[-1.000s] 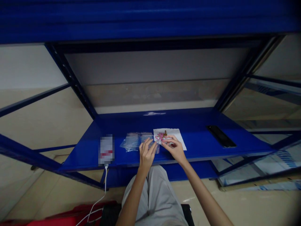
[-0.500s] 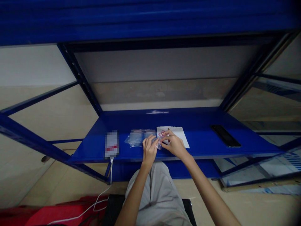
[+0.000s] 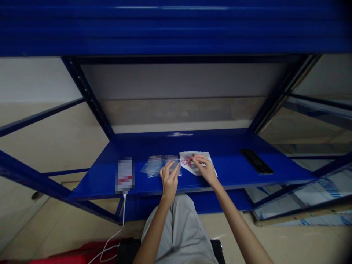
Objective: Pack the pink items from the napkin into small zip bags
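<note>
A small clear plastic bag [image 3: 179,169] is held under the thumb and fingers of my left hand [image 3: 169,178]. More clear zip bags [image 3: 154,164] lie flat just left of that hand, partly overlapping. On a white sheet of paper [image 3: 205,155] rests a small heap of pink pieces [image 3: 187,160], too small to name exactly. My right hand [image 3: 206,171] reaches over the paper with its thumb and fingers pinched together at the heap's right edge. What sits between those fingertips is hidden.
The blue metal shelf [image 3: 154,141] carries a dark phone [image 3: 257,161] at the right and a blurred-out white device [image 3: 125,176] with a white cable [image 3: 123,216] at the left. Blue uprights flank the shelf, and another blue shelf [image 3: 176,29] hangs above.
My right hand has left the clear bag and moved onto the paper by the pink pieces. My left hand stays at the bags. The whole view has shifted slightly.
</note>
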`<action>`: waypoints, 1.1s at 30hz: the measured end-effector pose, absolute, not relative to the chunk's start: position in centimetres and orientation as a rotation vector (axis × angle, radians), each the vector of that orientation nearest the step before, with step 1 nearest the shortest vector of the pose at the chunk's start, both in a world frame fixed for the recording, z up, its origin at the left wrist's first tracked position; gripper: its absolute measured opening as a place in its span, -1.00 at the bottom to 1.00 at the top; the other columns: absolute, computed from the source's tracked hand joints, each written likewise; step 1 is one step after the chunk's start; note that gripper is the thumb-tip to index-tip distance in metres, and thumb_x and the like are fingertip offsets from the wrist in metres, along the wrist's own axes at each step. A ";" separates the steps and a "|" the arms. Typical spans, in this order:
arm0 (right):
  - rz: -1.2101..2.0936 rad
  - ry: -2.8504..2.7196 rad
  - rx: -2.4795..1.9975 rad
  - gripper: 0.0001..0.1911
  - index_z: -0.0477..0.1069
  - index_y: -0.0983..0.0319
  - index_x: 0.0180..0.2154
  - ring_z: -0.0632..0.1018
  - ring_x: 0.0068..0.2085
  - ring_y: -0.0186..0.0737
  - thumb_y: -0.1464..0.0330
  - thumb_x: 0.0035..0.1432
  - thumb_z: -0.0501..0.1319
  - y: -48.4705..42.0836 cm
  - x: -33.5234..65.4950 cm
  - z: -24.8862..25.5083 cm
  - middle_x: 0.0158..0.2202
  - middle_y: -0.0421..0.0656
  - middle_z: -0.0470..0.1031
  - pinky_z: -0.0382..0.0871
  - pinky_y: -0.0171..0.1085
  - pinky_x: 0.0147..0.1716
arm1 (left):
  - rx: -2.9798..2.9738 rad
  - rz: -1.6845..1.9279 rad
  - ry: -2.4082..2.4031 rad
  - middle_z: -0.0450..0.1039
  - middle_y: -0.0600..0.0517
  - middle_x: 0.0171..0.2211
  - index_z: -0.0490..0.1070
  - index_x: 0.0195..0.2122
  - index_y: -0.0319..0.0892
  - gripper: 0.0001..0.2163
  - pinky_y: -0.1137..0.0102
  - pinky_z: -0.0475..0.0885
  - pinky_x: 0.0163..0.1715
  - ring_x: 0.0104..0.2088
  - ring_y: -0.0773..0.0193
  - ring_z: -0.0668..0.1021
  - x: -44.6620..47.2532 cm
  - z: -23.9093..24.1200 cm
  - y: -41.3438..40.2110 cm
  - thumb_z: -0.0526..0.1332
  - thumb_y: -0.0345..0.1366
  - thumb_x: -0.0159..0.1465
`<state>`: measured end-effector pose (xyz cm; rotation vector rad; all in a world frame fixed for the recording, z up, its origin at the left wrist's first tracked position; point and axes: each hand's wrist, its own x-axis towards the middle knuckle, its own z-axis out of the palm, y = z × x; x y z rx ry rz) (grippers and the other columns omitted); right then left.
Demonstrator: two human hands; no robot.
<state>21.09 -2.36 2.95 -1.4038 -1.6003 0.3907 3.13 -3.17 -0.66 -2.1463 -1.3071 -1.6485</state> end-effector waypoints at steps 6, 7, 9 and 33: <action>0.150 -1.714 -1.746 -0.73 0.50 0.18 -0.21 0.49 -0.28 -0.21 0.28 0.12 0.09 -0.2 23.9 0.0 -0.12 -0.07 0.39 0.36 -0.24 -0.23 | -2.126 -1.690 -1.321 0.38 -0.08 -0.17 0.48 -0.36 -0.14 -0.92 0.21 0.27 -0.11 -0.03 0.13 0.40 3.4 -0.5 -3.3 0.20 -0.36 0.15; 0.137 -1.752 -1.751 -0.73 0.49 0.18 -0.19 0.49 -0.27 -0.20 0.29 0.12 0.09 0.0 23.8 -0.2 -0.10 -0.06 0.38 0.35 -0.24 -0.23 | -2.130 -1.691 -1.332 0.37 -0.08 -0.17 0.48 -0.38 -0.15 -0.94 0.21 0.27 -0.11 -0.03 0.13 0.40 3.4 -0.5 -3.3 0.21 -0.35 0.15; 0.112 -1.796 -1.766 -0.73 0.48 0.18 -0.17 0.48 -0.23 -0.17 0.30 0.12 0.10 0.3 23.7 -0.2 -0.08 -0.05 0.37 0.35 -0.24 -0.24 | -2.127 -1.703 -1.353 0.37 -0.08 -0.17 0.47 -0.40 -0.15 -0.94 0.22 0.27 -0.10 -0.03 0.13 0.39 3.5 -0.6 -3.4 0.21 -0.35 0.14; 0.187 -1.929 -1.546 -0.77 0.52 0.11 -0.36 0.46 -0.41 -0.33 0.15 0.03 0.19 0.2 23.9 4.6 -0.18 -0.15 0.37 0.34 -0.33 -0.42 | -2.097 -1.699 -1.370 0.35 -0.07 -0.22 0.47 -0.22 -0.10 -0.83 0.25 0.27 -0.12 -0.09 0.18 0.42 3.2 -0.4 -3.3 0.21 -0.35 0.15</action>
